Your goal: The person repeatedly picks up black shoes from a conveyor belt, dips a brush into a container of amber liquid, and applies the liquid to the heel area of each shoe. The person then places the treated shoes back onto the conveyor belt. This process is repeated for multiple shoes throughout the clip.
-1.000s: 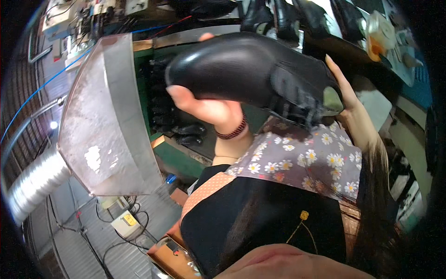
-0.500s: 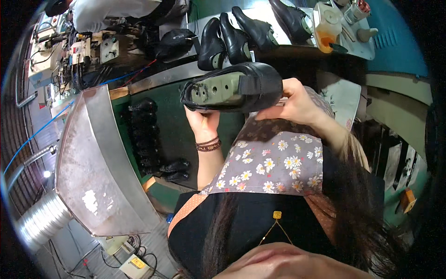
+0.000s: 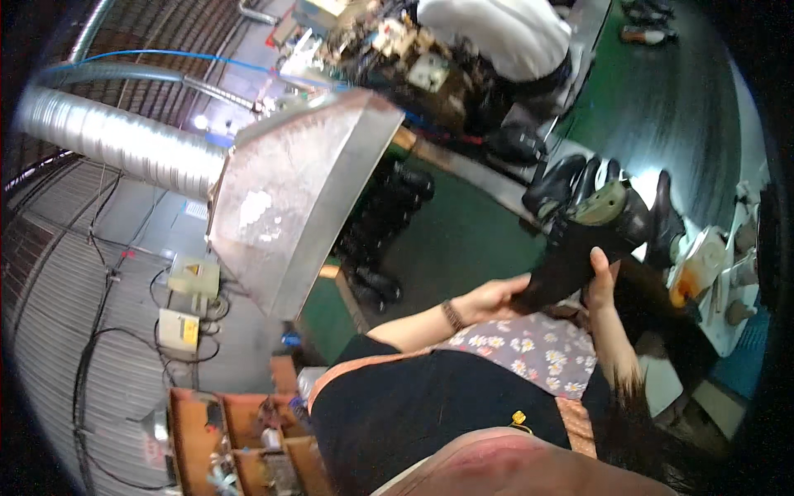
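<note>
A black shoe point(image 3: 556, 263) with a green shoe last point(image 3: 605, 203) in it is held up between my two hands, tilted. My left hand point(image 3: 495, 299) grips its lower left end, with the fingertips partly behind the dark upper. On the right side of the shoe, my right hand point(image 3: 602, 283) is closed around it, thumb pointing up. Just past the held shoe, several black shoes point(image 3: 556, 185) stand on a pale ledge. A tub with orange-brown liquid point(image 3: 700, 273) is to the right of my right hand.
A metal hood point(image 3: 289, 178) with a silver duct point(image 3: 136, 140) rises on the left. Beneath it is a row of dark shoes point(image 3: 380, 236). A person in white point(image 3: 500, 37) is beside machinery at the far side. A wooden compartment box point(image 3: 194, 430) sits lower left.
The view has swung and tilted left. The shoe, earlier held level with the last's holes facing me, is now tipped at a slant. Both hands keep hold of it.
</note>
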The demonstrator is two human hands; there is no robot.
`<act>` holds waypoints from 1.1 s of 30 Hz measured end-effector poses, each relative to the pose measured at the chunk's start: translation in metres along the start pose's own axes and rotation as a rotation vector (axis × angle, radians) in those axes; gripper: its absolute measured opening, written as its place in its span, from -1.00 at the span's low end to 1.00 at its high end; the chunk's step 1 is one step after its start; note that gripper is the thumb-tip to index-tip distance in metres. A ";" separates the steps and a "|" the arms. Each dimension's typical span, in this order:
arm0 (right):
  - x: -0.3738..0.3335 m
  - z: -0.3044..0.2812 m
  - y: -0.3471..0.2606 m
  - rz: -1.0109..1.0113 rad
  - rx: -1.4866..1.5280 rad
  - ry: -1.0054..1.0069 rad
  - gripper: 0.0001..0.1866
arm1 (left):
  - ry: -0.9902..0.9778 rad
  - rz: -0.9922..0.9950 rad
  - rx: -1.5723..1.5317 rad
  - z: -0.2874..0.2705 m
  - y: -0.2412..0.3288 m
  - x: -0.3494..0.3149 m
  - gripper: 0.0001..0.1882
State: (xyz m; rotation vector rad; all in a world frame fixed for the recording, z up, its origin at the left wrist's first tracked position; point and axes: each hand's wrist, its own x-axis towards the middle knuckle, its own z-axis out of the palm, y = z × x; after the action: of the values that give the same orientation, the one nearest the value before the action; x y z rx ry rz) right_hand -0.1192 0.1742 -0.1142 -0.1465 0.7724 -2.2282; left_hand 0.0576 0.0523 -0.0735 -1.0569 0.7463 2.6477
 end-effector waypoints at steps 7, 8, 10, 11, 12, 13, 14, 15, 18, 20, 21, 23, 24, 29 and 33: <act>0.043 -0.039 0.018 0.121 0.053 0.044 -0.32 | -0.119 -0.158 1.809 0.013 0.059 -0.145 -0.14; 0.033 -0.013 0.009 0.153 0.151 -0.027 -0.34 | -0.355 -0.337 1.443 0.014 0.051 -0.170 -0.14; 0.033 -0.008 0.003 0.080 0.191 -0.065 -0.43 | -0.294 -0.356 1.441 0.042 0.048 -0.198 -0.13; 0.039 -0.010 -0.003 0.081 0.168 -0.075 -0.45 | -0.294 -0.169 1.485 0.063 0.050 -0.199 -0.13; 0.040 -0.014 -0.006 0.090 0.160 -0.084 -0.47 | -0.277 0.006 1.518 0.081 0.055 -0.204 -0.13; 0.041 -0.018 -0.015 0.107 0.134 -0.076 -0.48 | -0.273 0.300 1.755 0.089 0.063 -0.208 -0.09; 0.041 -0.020 -0.021 0.130 0.116 -0.067 -0.49 | -0.212 0.520 1.757 0.097 0.066 -0.212 -0.13; 0.040 -0.017 -0.016 0.169 0.116 -0.059 -0.50 | -0.181 0.626 1.758 0.103 0.068 -0.221 -0.21; 0.035 -0.011 -0.018 0.204 0.059 -0.062 -0.51 | -0.322 0.690 1.713 0.099 0.078 -0.248 -0.43; 0.039 -0.021 -0.011 0.209 -0.030 0.027 -0.43 | -0.695 0.701 1.789 0.096 0.087 -0.269 -0.55; 0.038 -0.012 -0.006 0.214 -0.079 -0.012 -0.39 | -0.968 0.641 1.763 0.081 0.087 -0.283 -0.59; 0.037 -0.008 -0.003 0.246 -0.126 -0.031 -0.34 | -1.486 0.767 1.663 0.084 0.086 -0.299 -0.62; 0.037 -0.008 -0.008 0.262 -0.154 -0.020 -0.34 | -1.716 0.909 1.604 0.103 0.092 -0.292 -0.64; 0.023 -0.012 0.005 0.172 -0.342 0.040 -0.36 | -1.662 0.949 0.859 0.069 0.146 -0.190 -0.83; 0.010 0.003 0.040 0.124 -0.349 0.001 -0.32 | -0.514 1.054 0.579 0.030 0.181 -0.060 -0.36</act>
State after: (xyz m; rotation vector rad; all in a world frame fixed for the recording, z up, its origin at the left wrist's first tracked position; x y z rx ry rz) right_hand -0.1000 0.1447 -0.1359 -0.2584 1.1356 -1.9619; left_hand 0.0198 -0.0859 0.0553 0.2903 2.1519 2.8135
